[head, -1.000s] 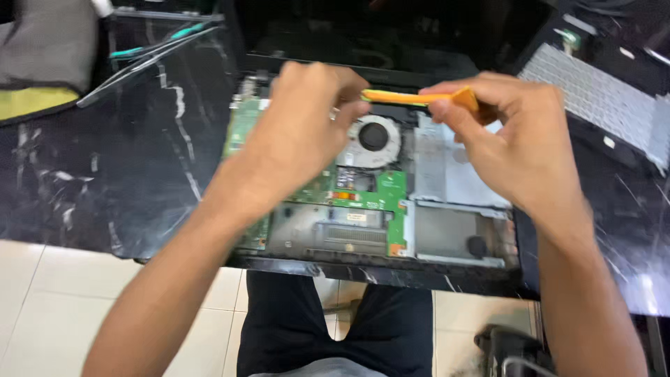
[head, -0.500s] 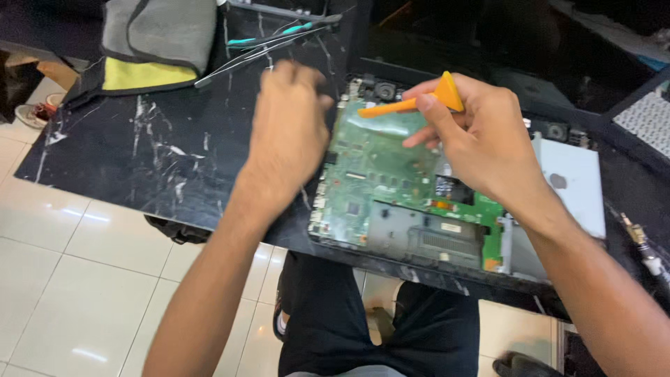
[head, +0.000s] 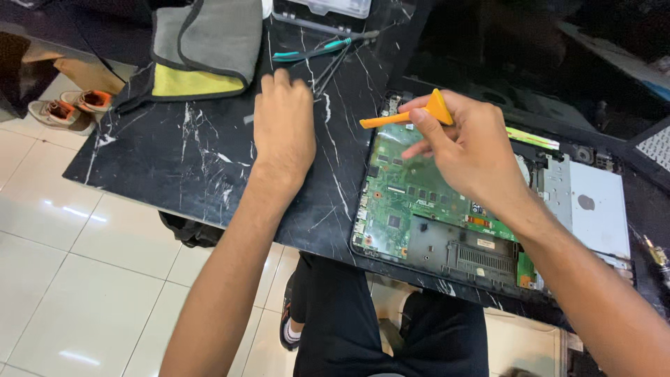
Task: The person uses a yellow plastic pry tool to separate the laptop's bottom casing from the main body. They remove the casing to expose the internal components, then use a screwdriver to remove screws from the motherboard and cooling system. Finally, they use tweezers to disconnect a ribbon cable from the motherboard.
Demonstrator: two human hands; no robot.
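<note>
Laptop (head: 488,230) lies opened up at the table's (head: 174,160) near edge, right of a bare stretch of black marble. My left hand (head: 283,129) rests on that stretch, fingers loosely curled, gripping nothing I can see, near the tweezers (head: 328,66). My right hand (head: 467,150) hovers over the green circuit board (head: 412,202), pinching an orange pry tool (head: 412,115).

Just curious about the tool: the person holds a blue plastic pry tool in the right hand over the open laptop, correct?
Not quite. The pry tool in the right hand is orange, not blue, as the head view shows. It is indeed held over the open laptop.
</note>
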